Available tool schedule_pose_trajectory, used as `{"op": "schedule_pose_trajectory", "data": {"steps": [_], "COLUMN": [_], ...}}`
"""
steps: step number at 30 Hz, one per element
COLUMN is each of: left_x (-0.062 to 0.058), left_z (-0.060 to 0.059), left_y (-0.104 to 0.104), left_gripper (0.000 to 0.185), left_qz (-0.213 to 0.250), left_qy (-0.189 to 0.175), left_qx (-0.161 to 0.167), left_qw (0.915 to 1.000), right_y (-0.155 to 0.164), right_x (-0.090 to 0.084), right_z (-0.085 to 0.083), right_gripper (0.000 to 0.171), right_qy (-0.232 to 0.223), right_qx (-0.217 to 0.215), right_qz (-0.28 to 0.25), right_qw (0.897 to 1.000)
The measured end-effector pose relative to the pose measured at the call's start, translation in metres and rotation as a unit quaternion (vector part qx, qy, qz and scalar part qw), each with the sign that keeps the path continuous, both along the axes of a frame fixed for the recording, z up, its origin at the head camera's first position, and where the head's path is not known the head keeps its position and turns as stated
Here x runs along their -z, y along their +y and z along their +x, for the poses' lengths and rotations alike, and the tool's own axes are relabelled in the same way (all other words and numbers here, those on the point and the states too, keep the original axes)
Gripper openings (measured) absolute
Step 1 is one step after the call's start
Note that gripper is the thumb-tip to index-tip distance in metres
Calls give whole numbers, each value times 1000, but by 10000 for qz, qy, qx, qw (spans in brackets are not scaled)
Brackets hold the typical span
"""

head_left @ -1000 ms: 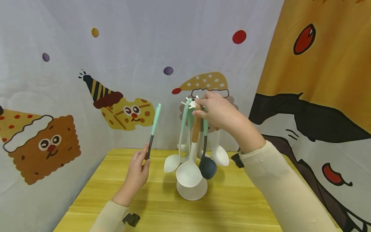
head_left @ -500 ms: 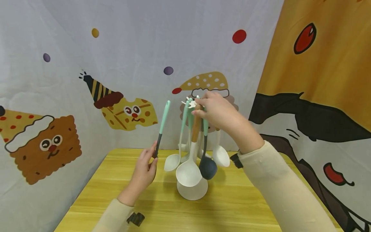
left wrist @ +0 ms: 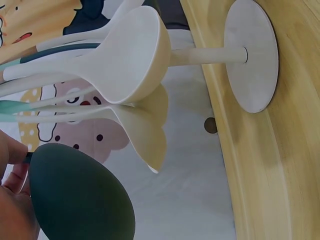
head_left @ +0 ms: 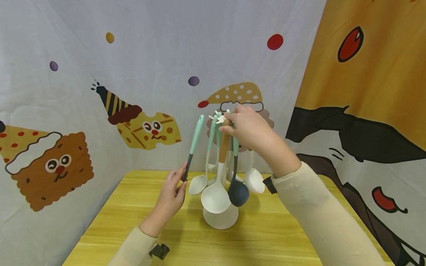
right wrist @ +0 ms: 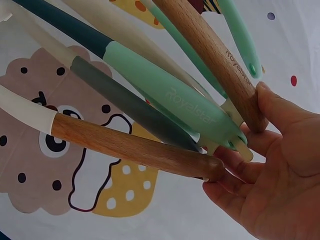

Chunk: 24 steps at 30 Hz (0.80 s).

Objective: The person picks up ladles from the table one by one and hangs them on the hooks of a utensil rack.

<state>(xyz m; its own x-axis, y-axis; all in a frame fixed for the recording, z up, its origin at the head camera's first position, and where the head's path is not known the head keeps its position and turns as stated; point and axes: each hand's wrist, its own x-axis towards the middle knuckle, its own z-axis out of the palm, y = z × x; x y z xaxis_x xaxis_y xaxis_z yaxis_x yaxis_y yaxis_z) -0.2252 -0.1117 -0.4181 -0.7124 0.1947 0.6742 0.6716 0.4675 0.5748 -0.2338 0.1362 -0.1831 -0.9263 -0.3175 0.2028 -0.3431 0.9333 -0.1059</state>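
In the head view, my left hand (head_left: pixel 169 197) holds a dark spoon (head_left: pixel 196 136) by the lower dark part of its shaft, mint handle pointing up. Its rounded dark head shows in the left wrist view, hanging apart from the rack's utensils. My right hand (head_left: pixel 251 125) reaches to the top of the white utensil rack (head_left: pixel 221 222). Thumb and fingers pinch the tip of the wooden handle of a white ladle (head_left: pixel 216 198) at the front. In the right wrist view, other fingertips lie behind neighbouring handle ends, close to another wooden handle (right wrist: pixel 135 147).
Also hanging on the rack are a dark ladle (head_left: pixel 239 193), a white spoon (head_left: pixel 198 184) on the left and another white utensil (head_left: pixel 254 181) on the right. The rack stands on a wood-grain table (head_left: pixel 266 236), with a printed cloth (head_left: pixel 159 55) behind.
My left hand has carried the dark spoon rightward, nearer the rack. The right hand stays at the top while the front ladle shifts slightly left and the right-hand white utensil slightly right.
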Motion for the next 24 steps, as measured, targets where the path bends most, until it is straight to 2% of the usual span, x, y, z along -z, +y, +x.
{"op": "schedule_pose_trajectory", "data": {"steps": [10,16,24], "left_x": [0,-1,-1], "left_z": [0,0,0], "left_y": [2,4,5], "left_gripper": [67,69,68], "left_qz": [76,103,37], "left_qy": [281,158,166], "left_qx": [85,200,210], "left_qw": [9995,9996,9996], "right_y": [-5,-9,-13], "right_x": [0,1,3], "right_z": [-1,0,-1], "right_gripper": [54,42,45], "right_qy": [75,214,374], "right_qx": [118,206,369], "right_qz": [70,151,214], "right_qw": [9999,9994,9984]}}
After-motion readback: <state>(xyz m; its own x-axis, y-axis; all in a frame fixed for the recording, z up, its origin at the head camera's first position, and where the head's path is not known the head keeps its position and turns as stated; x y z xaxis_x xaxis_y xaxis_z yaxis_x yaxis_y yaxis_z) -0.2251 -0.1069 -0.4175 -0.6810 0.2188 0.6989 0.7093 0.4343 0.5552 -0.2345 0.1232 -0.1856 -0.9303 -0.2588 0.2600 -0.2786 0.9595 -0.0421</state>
